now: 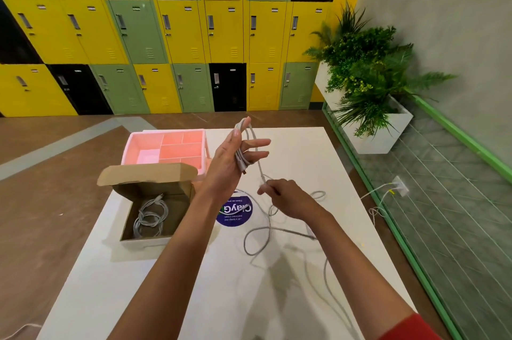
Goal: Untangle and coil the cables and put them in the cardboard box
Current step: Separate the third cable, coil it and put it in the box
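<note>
on the white table (pixel 304 151), a blue sticker (pixel 235 217) is showing "clayg" upside down. raised left hand (pixel 228 159), fingers splayed, is holding grey cable (pixel 250 134) loops by thumb; right hand (pixel 288 198) is pinching its trailing strand.

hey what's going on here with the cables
A person is coiling a grey cable: loops hang over the left hand, while the right hand pinches the strand just below. The rest lies in loose loops on the white table. Another coiled cable already sits in the open cardboard box.
</note>
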